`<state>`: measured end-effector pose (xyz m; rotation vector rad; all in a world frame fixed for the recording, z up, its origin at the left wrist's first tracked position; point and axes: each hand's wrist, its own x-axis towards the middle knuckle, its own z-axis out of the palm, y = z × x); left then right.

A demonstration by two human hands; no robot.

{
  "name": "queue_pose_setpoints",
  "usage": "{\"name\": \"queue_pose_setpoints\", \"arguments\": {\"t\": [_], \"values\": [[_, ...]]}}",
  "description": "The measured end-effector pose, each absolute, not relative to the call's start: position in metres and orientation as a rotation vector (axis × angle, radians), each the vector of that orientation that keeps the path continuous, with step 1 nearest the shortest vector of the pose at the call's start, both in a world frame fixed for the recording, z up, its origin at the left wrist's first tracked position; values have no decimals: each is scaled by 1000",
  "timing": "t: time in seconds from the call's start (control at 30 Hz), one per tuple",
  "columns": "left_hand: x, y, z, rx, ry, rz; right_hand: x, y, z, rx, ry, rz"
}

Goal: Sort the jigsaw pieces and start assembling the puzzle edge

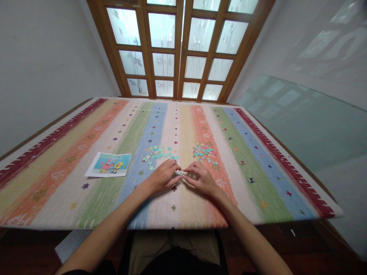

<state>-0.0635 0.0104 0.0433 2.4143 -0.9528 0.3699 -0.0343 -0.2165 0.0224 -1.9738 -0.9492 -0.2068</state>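
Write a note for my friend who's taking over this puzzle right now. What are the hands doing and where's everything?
Left hand and right hand meet on the striped cloth, pinching a few joined pieces between the fingertips.
Two loose piles lie just beyond: one pile on the left, another pile on the right.
The picture lies flat, far left.
Done: only that small cluster joined.
Left: nearly all pieces remain loose.

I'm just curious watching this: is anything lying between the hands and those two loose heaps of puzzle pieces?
Nothing visible. The left hand and right hand pinch small pale joined pieces together; only bare striped woven cloth separates them from the turquoise heap and the pink-and-turquoise heap just beyond.
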Motion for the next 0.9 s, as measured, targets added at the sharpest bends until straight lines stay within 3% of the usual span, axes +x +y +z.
{"name": "queue_pose_setpoints", "arguments": {"t": [0.37,0.67,0.9], "values": [[-85,57,36,2633,-632,511,-30,-228,23,-2093,-885,-104],[-100,36,32,2552,-981,362,-29,-227,18,-2143,-906,-81],[-107,11,28,2612,-1005,360,-30,-228,16,-2132,-915,-125]]}}
